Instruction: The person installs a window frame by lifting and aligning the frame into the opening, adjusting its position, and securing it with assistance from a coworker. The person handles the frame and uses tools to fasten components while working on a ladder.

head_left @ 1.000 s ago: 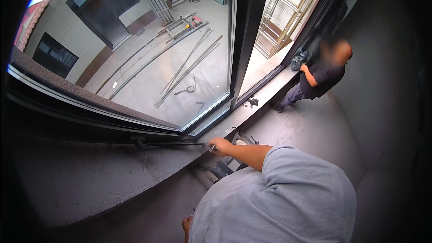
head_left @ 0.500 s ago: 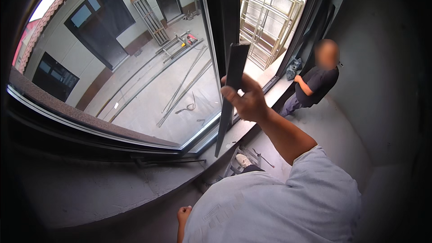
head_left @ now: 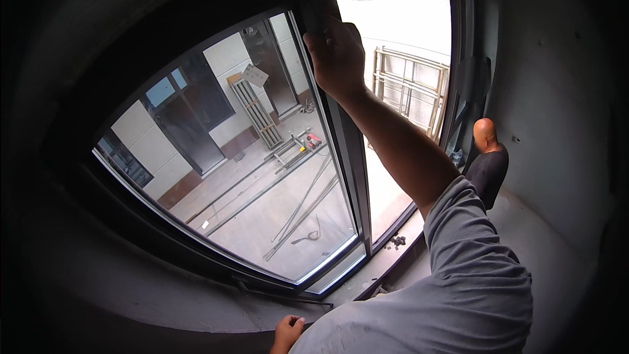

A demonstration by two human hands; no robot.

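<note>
Here the right hand [head_left: 337,56] is raised high against the dark window mullion [head_left: 347,157], the upright frame member between the large glass pane [head_left: 242,177] and the open gap beside it. Its fingers [head_left: 327,36] are wrapped shut around a dark strip [head_left: 313,6] that runs up along the top of the mullion; the strip's long axis is close to vertical, in line with the mullion, and rises above the knuckles toward the head of the frame. The left hand [head_left: 287,333] is far lower, a loose fist resting at the sill's [head_left: 196,301] inner edge, holding nothing that I can see. The right hand is thus much the nearer. Another person [head_left: 488,164] stands at the wall beyond.
</note>
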